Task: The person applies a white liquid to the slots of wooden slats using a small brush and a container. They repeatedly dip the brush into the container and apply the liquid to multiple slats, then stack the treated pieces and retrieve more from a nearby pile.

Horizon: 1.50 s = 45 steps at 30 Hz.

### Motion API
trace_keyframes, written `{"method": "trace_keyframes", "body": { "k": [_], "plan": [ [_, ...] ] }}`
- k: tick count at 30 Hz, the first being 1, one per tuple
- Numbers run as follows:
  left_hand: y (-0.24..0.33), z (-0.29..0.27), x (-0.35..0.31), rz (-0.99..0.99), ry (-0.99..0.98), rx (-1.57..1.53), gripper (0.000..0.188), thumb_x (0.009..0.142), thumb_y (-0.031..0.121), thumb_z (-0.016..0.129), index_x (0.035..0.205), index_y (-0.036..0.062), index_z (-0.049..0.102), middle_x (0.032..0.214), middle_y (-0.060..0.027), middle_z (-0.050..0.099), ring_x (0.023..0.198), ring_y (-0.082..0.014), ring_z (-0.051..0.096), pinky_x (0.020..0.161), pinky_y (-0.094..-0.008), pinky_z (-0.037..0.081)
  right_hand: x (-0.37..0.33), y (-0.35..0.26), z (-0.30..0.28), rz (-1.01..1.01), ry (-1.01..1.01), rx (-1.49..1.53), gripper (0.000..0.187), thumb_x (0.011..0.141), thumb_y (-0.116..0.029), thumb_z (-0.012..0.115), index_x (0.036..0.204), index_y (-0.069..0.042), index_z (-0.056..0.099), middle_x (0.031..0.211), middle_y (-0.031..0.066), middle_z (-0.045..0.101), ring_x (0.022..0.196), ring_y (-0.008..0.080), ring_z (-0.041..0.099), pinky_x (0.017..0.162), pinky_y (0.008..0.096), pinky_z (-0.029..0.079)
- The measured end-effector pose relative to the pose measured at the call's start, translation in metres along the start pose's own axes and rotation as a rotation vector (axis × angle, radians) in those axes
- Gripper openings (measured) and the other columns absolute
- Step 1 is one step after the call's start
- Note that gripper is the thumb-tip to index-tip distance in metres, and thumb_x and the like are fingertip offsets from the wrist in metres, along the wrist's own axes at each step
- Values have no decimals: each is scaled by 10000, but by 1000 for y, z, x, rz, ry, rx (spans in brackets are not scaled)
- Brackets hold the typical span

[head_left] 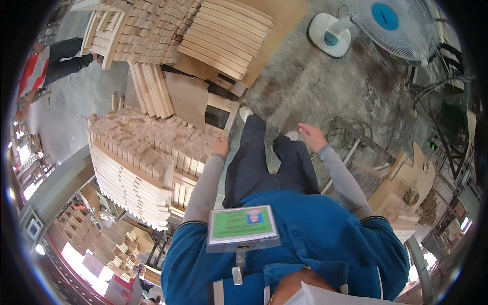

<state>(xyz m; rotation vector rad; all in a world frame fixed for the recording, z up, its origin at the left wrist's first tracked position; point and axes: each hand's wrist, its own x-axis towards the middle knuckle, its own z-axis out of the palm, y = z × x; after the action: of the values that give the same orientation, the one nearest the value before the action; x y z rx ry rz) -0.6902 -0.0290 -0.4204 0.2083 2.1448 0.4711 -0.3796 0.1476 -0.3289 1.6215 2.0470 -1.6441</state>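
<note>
My left hand (220, 146) hangs beside a tall stack of pale wooden pieces (137, 137), close to its right edge. Its fingers are mostly turned away, and I cannot make out whether it touches the wood. My right hand (312, 136) is held out over the grey floor in front of my right leg, fingers loosely bent and partly apart, with nothing visible in it. The stack has blocky, notched ends on top and long slats with slots down its side.
Farther ahead, curved wooden slats (226, 38) lie piled on cardboard. A white fan (389, 28) stands at the far right. Coiled cable (343, 134) lies on the floor past my right hand. Another person (61, 63) is at the far left. Wooden boards (399, 188) sit at the right.
</note>
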Motion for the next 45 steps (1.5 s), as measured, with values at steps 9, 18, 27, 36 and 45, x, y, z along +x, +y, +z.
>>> {"method": "trace_keyframes", "body": {
  "k": [9, 18, 27, 36, 45],
  "plan": [
    [31, -39, 153, -65, -72, -217, 624, 836, 305, 528, 1316, -16, 291, 1256, -168, 443, 1032, -242, 505, 877, -313, 397, 216, 16, 78, 303, -205, 328, 528, 843, -475, 458, 1136, -44, 540, 1115, 136, 570, 995, 294, 541, 815, 356, 424],
    [74, 47, 329, -207, -209, -701, 749, 859, 461, 448, 1401, 109, 70, 1435, -106, 143, 1282, -305, 247, 1015, -420, 251, 413, 78, 166, 670, -49, 794, 612, 847, -509, 433, 1278, -76, 398, 1298, 50, 422, 1225, 213, 338, 983, 418, 278],
    [76, 151, 470, -122, -310, -1402, 655, 842, 507, 438, 1323, 88, 291, 1345, -110, 332, 1192, -287, 377, 988, -426, 326, 536, 137, 275, 544, 239, 1441, 493, 848, -400, 448, 1224, -84, 421, 1183, 160, 507, 985, 305, 565, 770, 468, 505],
    [49, 185, 499, -149, -298, -1538, 653, 842, 505, 438, 1323, 88, 291, 1341, -108, 338, 1191, -285, 379, 986, -425, 329, 536, 193, 306, 466, 84, 1674, 520, 876, -455, 359, 1234, -80, 404, 1181, 142, 509, 1000, 289, 547, 795, 427, 494],
    [22, 176, 473, -284, -177, -1460, 652, 843, 504, 439, 1322, 87, 292, 1337, -106, 344, 1189, -282, 382, 984, -423, 333, 507, 141, 339, 261, -56, 490, 267, 790, -8, 482, 1020, -39, 616, 1141, 122, 555, 1096, 233, 494, 928, 281, 389]
  ]
}}
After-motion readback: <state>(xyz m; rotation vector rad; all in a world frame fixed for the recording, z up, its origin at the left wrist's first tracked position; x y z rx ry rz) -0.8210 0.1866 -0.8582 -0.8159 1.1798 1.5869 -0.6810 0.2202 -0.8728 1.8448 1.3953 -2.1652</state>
